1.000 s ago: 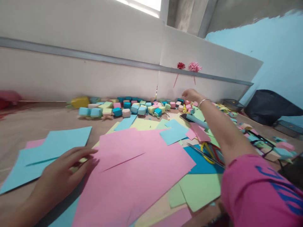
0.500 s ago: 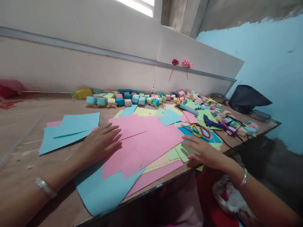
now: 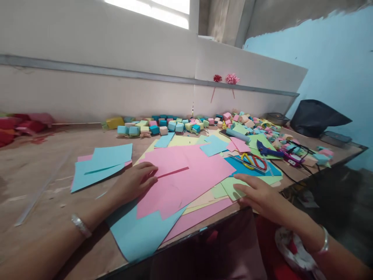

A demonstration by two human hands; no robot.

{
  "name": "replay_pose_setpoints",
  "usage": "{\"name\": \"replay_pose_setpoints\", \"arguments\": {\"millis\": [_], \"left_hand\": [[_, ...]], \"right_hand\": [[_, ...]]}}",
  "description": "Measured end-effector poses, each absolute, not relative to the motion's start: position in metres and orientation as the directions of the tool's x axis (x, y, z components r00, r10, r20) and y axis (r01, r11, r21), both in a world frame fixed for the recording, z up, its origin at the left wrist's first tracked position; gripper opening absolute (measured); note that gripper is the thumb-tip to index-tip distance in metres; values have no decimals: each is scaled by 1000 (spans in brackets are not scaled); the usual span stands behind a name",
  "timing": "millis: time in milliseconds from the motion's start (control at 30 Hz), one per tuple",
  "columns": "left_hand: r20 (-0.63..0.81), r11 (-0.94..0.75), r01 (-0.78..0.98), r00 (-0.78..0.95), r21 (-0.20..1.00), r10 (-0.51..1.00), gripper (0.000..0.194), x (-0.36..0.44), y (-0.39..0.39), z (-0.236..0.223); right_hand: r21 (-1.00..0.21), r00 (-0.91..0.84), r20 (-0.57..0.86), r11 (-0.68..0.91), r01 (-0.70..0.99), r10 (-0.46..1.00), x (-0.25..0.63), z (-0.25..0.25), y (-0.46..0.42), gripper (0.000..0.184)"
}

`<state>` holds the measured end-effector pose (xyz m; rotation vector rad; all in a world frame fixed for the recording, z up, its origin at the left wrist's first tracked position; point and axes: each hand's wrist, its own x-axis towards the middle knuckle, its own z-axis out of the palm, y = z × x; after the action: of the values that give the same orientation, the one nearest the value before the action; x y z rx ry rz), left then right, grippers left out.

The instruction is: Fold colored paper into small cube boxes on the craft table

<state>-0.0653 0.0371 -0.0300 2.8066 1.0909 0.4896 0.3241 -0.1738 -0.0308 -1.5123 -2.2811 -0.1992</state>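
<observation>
My left hand (image 3: 140, 181) rests on a stack of pink paper sheets (image 3: 180, 186), its fingers and thumb closed at a darker pink band (image 3: 175, 171) of paper. Whether this band is a loose strip or a shaded edge is hard to tell. My right hand (image 3: 259, 194) is open, fingers apart, over green paper (image 3: 231, 189) near the table's front edge, holding nothing. Beneath the pink stack a light blue sheet (image 3: 145, 233) sticks out at the front. Yellow- and red-handled scissors (image 3: 254, 161) lie on darker blue paper beyond my right hand.
Several paper-wrapped cubes (image 3: 171, 126) line the wall. Light blue sheets (image 3: 112, 153) lie at left, near a clear ruler-like strip (image 3: 40, 190). A blue glue gun (image 3: 266, 151), a purple device (image 3: 293, 157) with cables and a black bag (image 3: 317, 116) are at right.
The view has shifted left, so things sit further right. My left hand's fingers have drawn together, and the darker pink band beside them looks wider. My right hand stays open.
</observation>
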Motion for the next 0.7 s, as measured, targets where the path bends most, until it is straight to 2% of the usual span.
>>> {"name": "replay_pose_setpoints", "arguments": {"millis": [167,267,333,400,500,567,600,700], "left_hand": [[317,-750,611,680,254,661,34,-66,39,-31],[334,-690,653,605,311,723,32,-66,34,-27],[336,-625,697,528,353,780,34,-65,29,-23],[392,-587,685,444,431,806,30,-64,25,-20],[444,-537,692,335,482,831,30,-65,23,-18],[461,-506,712,282,487,841,33,-68,22,-18],[468,-493,710,256,503,846,34,-69,22,-18],[472,-456,639,161,619,867,35,-72,22,-18]], "right_hand": [[-60,-519,335,568,821,786,298,30,-102,31],[-113,-588,342,653,749,733,269,38,-42,31],[-215,-634,333,711,670,698,245,25,-6,55],[-372,-594,359,694,616,720,223,4,23,84],[-612,-358,433,561,557,827,203,-27,51,91],[-704,-254,476,538,464,842,200,-39,61,84],[-741,-218,482,527,416,849,201,-42,64,73],[-827,-137,445,465,316,885,204,-46,65,20]]}}
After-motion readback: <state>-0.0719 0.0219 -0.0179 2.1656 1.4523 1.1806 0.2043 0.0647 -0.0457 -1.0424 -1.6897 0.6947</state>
